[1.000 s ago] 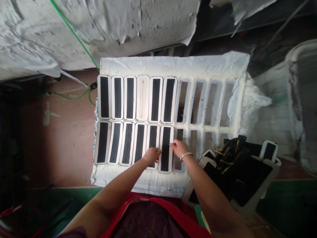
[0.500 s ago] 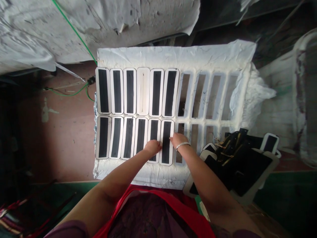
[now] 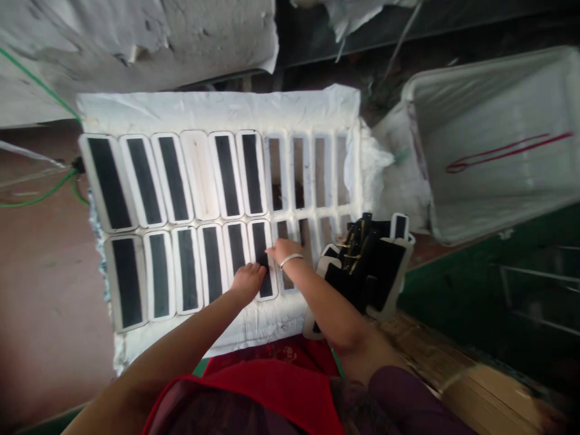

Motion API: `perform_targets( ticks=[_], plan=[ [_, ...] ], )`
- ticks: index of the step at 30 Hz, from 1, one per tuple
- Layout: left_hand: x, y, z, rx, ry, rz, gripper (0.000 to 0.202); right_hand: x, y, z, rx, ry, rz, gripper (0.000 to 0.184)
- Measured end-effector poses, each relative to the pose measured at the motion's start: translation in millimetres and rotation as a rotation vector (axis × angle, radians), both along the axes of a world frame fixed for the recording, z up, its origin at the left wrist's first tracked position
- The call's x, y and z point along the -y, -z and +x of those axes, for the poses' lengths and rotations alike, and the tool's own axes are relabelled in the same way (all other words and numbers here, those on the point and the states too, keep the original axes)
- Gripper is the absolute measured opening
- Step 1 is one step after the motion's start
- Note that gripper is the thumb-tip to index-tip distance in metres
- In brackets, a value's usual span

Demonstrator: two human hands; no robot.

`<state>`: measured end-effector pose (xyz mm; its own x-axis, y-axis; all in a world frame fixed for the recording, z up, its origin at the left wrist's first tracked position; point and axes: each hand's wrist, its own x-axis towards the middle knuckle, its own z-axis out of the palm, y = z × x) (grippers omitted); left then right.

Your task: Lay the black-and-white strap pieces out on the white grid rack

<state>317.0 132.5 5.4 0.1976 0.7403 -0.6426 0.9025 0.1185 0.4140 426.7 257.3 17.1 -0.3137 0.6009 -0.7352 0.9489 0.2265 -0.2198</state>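
A long black panel with a white rounded border point(image 3: 260, 241) lies over a slot in the front row of a white padded frame point(image 3: 312, 214). My left hand point(image 3: 249, 283) reaches across its lower left side, fingertips laid on the black face. At the right edge of the same panel, my right hand point(image 3: 285, 251), with a bangle on the wrist, has thumb and finger pinched together. Left of it, similar panels fill both rows, among them a plain cream one point(image 3: 199, 175) in the back row. Slots on the right show bare openings point(image 3: 321, 172).
Black pieces with brass-coloured zips point(image 3: 367, 260) are piled on the frame's right front corner. A large white bin point(image 3: 498, 121) stands at the right, above a cardboard box point(image 3: 480, 386). Crumpled pale sheeting point(image 3: 203, 36) and a green cord point(image 3: 36, 78) lie at the back left.
The view has swung to the right, bringing more of the bin into sight. My left hand has shifted from the panel's left edge onto its face; my right hand stays at the right edge.
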Motion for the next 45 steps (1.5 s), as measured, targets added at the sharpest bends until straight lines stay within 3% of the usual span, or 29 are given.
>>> perform_targets(
  ticks=[3, 5, 7, 9, 12, 16, 21, 23, 27, 32, 36, 41, 45],
  plan=[
    [30.6, 16.9, 5.2, 0.119, 0.095, 0.491, 0.027, 22.3, -9.5, 26.0, -0.039, 0.055, 0.047, 0.031],
    [51.0, 27.8, 11.0, 0.135, 0.091, 0.657, 0.032, 40.3, -21.6, 54.0, -0.068, 0.096, 0.087, 0.024],
    [66.6, 31.6, 20.7, 0.098, 0.096, 0.681, 0.042, 56.3, -36.4, 92.5, -0.092, 0.196, 0.193, 0.02],
    [74.4, 29.4, 34.1, 0.035, 0.082, 0.65, 0.049, 67.7, -49.1, 138.3, -0.127, 0.401, 0.439, 0.02],
    [73.3, 24.1, 55.3, -0.055, 0.011, 0.617, 0.052, 76.6, -57.4, 202.6, -0.102, 0.586, 0.69, 0.036],
    [65.6, 21.8, 67.0, -0.087, -0.078, 0.574, 0.051, 77.1, -53.2, 243.9, 0.06, 0.613, 0.522, 0.057],
    [82.4, 15.4, 55.4, -0.032, -0.345, 0.569, 0.047, 68.8, -59.2, 242.5, 0.157, 0.642, 0.2, 0.047],
    [93.9, 11.6, 56.3, -0.076, -0.409, 0.527, 0.045, 63.8, -68.7, 241.2, 0.009, 0.647, 0.095, 0.04],
    [99.4, 2.8, 73.9, -0.222, -0.39, 0.326, 0.048, 50.7, -92.4, 234.8, -0.361, 0.757, -0.166, 0.04],
    [87.0, -10.1, 83.4, -0.355, -0.265, 0.142, 0.059, 35.2, -103.1, 210.5, -0.763, 0.919, -0.357, 0.044],
    [88.9, -17.4, 67.1, -0.356, -0.068, 0.088, 0.068, 25.7, -99.0, 194.5, -0.875, 1.202, -0.562, 0.045],
    [76.9, -19.6, 49.1, -0.287, 0.178, 0.211, 0.056, 17.6, -96.7, 190.1, -0.973, 1.315, -0.653, 0.039],
    [37.9, -1.7, 40.2, -0.175, 0.186, 0.306, 0.052, 15.4, -94.9, 191.7, -0.942, 1.311, -0.641, 0.037]
  ],
)
